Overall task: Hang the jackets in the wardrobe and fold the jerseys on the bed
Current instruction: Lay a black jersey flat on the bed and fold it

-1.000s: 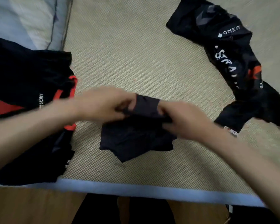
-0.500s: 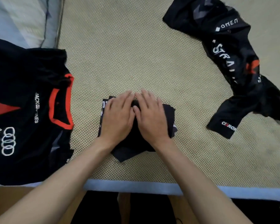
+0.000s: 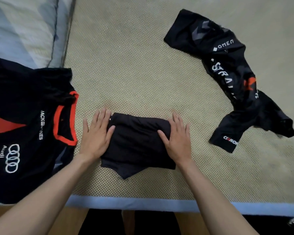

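From the head view, you are pressing your left hand [image 3: 96, 135] and right hand [image 3: 176, 139] flat, fingers straight, on the folded jersey [image 3: 136, 143] lying on the bed [image 3: 143, 73] near its edge. Three jerseys are showing: the left jersey [image 3: 24, 124] is reading "JACK JONES" and "Audi", the right jersey [image 3: 227, 73] "OMEN".
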Available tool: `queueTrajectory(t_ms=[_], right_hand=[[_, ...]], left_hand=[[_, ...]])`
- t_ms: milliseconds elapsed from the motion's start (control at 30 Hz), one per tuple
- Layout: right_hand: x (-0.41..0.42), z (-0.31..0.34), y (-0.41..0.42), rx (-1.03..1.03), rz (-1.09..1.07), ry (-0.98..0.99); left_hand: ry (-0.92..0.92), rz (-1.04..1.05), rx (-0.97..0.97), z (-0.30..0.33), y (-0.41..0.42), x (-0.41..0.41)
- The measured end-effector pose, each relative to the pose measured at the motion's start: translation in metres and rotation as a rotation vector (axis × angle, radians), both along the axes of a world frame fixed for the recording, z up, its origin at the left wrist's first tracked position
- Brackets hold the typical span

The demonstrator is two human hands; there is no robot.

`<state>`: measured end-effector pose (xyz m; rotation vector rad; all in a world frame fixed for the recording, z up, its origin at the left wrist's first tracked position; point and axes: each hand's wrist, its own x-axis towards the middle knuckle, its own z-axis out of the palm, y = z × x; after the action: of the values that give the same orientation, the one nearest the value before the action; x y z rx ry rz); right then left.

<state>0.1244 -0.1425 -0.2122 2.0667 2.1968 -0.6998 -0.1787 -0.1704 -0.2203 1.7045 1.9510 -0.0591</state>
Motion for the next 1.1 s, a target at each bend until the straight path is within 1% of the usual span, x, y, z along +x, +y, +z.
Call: queueTrajectory(t_ms=[67, 100, 200, 233, 267, 300, 367, 400, 467, 567, 667, 733, 800, 900, 1000, 1067, 1100], right_hand=[[0.003, 0.013, 0.006, -0.034, -0.072, 0.123], [0.003, 0.024, 0.009, -0.104, -0.146, 0.211], [0.011, 0.043, 0.006, -0.453, -0.423, 0.540], [0.018, 0.046, 0.002, -0.540, -0.494, 0.626], [0.026, 0.047, -0.003, -0.597, -0.543, 0.687], [0.036, 0.048, -0.008, -0.632, -0.590, 0.740], [0.063, 0.047, -0.018, -0.665, -0.659, 0.829], [0.081, 0.045, -0.024, -0.668, -0.671, 0.842], [0.118, 0.044, -0.039, -0.653, -0.681, 0.813], [0.179, 0.050, -0.059, -0.601, -0.764, 0.742], [0.238, 0.059, -0.074, -0.553, -0.906, 0.688], [0.264, 0.059, -0.083, -0.524, -0.958, 0.617], [0.279, 0.055, -0.087, -0.524, -0.953, 0.541], [0.283, 0.054, -0.082, -0.527, -0.917, 0.454], [0.283, 0.054, -0.073, -0.536, -0.831, 0.371], [0.282, 0.052, -0.060, -0.462, -0.762, 0.228], [0.278, 0.052, -0.049, -0.382, -0.743, 0.165]], left_hand=[[-0.146, 0.087, -0.009, 0.011, -0.006, 0.003], [-0.208, 0.127, -0.004, 0.018, -0.010, 0.007], [-0.369, 0.283, -0.026, 0.031, -0.020, 0.022], [-0.393, 0.321, -0.051, 0.035, -0.021, 0.027], [-0.377, 0.333, -0.065, 0.039, -0.019, 0.033], [-0.320, 0.308, -0.071, 0.043, -0.015, 0.038], [-0.220, 0.226, -0.105, 0.049, -0.006, 0.055], [-0.221, 0.195, -0.143, 0.050, -0.001, 0.066], [-0.277, 0.136, -0.244, 0.047, 0.008, 0.096], [-0.382, 0.031, -0.393, 0.033, 0.009, 0.150], [-0.545, -0.073, -0.470, 0.024, -0.010, 0.210], [-0.632, -0.097, -0.490, 0.022, -0.024, 0.244], [-0.637, -0.106, -0.487, 0.021, -0.031, 0.265], [-0.576, -0.105, -0.495, 0.019, -0.032, 0.276], [-0.597, -0.117, -0.566, 0.017, -0.030, 0.274], [-0.602, -0.136, -0.609, 0.019, -0.024, 0.271], [-0.588, -0.140, -0.601, 0.021, -0.018, 0.269]])
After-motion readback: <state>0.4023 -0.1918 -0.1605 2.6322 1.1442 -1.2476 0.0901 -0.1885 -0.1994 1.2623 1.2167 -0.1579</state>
